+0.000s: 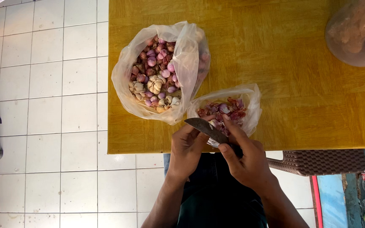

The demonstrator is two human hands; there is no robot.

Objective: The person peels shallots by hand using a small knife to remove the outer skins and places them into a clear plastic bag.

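You are sitting at the edge of a yellow wooden tabletop, which is filling most of the upper part of the view, and a floor of white tiles is showing on the left side and under the tabletop. A brown woven chair is standing on your right, partly under the tabletop edge. On the tabletop a large clear plastic bag is lying open, and it is holding many small purple shallots together with some pale garlic bulbs. In the far right corner another plastic bag is resting, and I cannot tell what is inside it. Just beside the large bag, touching it, a smaller clear bag is standing open near the tabletop edge, and it is holding reddish shallot peels. Your two hands are working over the tabletop edge, just in front of this smaller bag. Your right hand is closing around the handle of a knife, with the thumb lying along it, and the grey blade is pointing to the left. Your left hand is curling its fingers under the blade; it seems to be holding something small there, but the blade and fingers are hiding it, so I cannot tell what it is.
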